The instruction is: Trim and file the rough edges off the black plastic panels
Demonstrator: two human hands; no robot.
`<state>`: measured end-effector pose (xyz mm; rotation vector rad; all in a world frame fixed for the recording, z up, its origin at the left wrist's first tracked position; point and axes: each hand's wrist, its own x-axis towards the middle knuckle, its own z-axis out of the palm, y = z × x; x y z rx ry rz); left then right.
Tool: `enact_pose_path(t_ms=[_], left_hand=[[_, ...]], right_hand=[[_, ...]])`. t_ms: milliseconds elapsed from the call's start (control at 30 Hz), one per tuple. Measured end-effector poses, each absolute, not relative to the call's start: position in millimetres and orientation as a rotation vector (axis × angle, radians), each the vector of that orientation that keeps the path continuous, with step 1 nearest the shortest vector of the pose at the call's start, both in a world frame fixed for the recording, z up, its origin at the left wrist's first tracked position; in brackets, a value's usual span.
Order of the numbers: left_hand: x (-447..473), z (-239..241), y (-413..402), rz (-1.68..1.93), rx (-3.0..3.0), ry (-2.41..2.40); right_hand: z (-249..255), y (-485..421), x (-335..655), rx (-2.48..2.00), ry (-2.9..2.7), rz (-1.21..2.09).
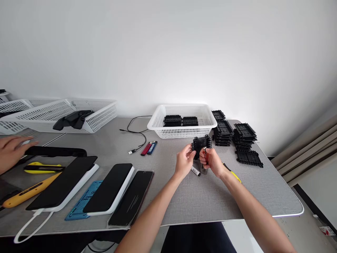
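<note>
Black plastic panel (202,142), toothed along its edges, is tilted up above the grey table (197,203), gripped at its left side between the thumb and fingers of my left hand (184,159). My right hand (211,162) is closed tight at the panel's lower right, thumb and fingers pinching a small shiny piece (205,149) too little to identify. Below my hands lie a white marker (195,171) and a yellow-handled tool (236,176), partly hidden by my right forearm. Behind, a white basket (181,133) holds two piles of similar panels (172,121); more stacks (244,135) rise to its right, with a loose panel (249,158) lying in front. At far left, a co-worker's hand (12,151) reaches over the table.
</note>
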<state>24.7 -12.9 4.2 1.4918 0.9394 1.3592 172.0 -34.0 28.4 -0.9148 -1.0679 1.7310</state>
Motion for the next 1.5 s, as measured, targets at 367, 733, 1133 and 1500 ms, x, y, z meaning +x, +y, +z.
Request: enact_pose_path(t_ms=[367,733,1133,1500], left_hand=[[27.6,4.0,-17.9,1.354,1.607,0.979],[28.0,3.3,-20.9,1.362,1.806,0.978],[27.6,0.8,-19.2,1.376,1.806,0.998],[27.6,-0.8,-18.0,1.396,1.703,1.007]], right_hand=[[31.3,-33.9,173.7,-0.913,-1.024,1.815],[36.5,-34.5,174.2,-1.002,-0.893,1.821],[39.8,-33.0,178.6,-0.920,-0.683,1.847],[34.2,-36.7,172.7,-0.981,-1.029,1.738]])
